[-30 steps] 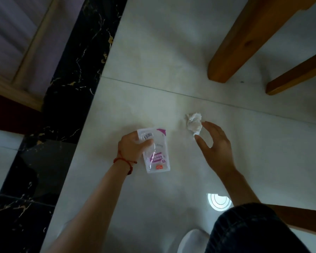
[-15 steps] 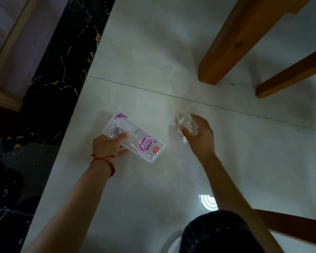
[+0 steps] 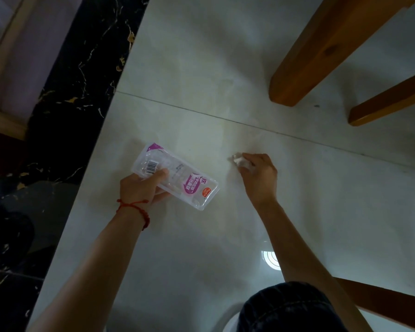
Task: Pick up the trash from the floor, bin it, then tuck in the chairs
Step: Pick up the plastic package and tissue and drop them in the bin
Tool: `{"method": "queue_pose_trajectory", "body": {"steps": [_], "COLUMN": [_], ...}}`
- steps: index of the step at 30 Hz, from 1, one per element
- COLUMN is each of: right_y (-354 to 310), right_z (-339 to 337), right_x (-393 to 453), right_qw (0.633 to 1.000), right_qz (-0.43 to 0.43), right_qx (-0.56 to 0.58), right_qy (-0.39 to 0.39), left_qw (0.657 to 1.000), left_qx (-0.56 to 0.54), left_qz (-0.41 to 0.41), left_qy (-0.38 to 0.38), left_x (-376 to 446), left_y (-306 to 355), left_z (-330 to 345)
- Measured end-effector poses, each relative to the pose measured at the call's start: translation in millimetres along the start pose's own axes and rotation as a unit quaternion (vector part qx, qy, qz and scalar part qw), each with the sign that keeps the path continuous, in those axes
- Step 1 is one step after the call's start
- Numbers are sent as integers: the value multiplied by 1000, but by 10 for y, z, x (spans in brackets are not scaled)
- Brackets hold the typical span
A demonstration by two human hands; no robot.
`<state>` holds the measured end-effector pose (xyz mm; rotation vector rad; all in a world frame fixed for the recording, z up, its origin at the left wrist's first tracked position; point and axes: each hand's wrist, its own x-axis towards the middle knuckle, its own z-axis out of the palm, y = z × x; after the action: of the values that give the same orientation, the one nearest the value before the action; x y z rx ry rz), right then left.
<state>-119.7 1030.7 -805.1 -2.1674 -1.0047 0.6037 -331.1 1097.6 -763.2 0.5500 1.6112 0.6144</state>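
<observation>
My left grip point(image 3: 141, 188) pinches the plastic wrapper point(image 3: 175, 176) at nine o'clock, freeing my right grip point(image 3: 259, 176) to curl round the crumpled tissue point(image 3: 237, 159) on the floor point(image 3: 225, 248).

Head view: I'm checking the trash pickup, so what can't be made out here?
- Crumpled tissue: mostly hidden in the right hand.
- Plastic packet: print too small; left hand covers part.
- Chair legs: cut off by the top edge.
- Bin: not in view.
</observation>
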Motion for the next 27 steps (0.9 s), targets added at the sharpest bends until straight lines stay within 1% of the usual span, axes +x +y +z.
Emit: {"method": "queue_pose_trajectory", "body": {"steps": [3, 6, 9, 15, 17, 23, 27], "right_y": [-81, -234, -418, -846, -1010, -1643, -2144], "right_z": [-54, -221, -440, -822, -953, -1457, -1816], "right_x": [-21, -82, -190, -437, -525, -734, -840], "right_qw": [992, 960, 929, 882, 873, 873, 872], "right_qz": [96, 194, 248, 315, 327, 341, 350], "right_qx": [85, 203, 273, 349, 358, 343, 338], "right_qy": [-4, -16, -22, -40, -43, -61, -55], "left_qw": [1000, 1000, 999, 998, 997, 996, 996], "left_qx": [10, 15, 8, 17, 21, 24, 30], "left_qz": [-4, -11, -28, -51, -56, -67, -78], "left_qy": [-13, -22, -21, -40, -52, -56, -43], "left_x": [-29, -149, -345, -812, -985, -1549, -1941], "left_y": [61, 174, 320, 671, 817, 1341, 1737], "left_z": [21, 9, -25, -175, -232, -380, -516]}}
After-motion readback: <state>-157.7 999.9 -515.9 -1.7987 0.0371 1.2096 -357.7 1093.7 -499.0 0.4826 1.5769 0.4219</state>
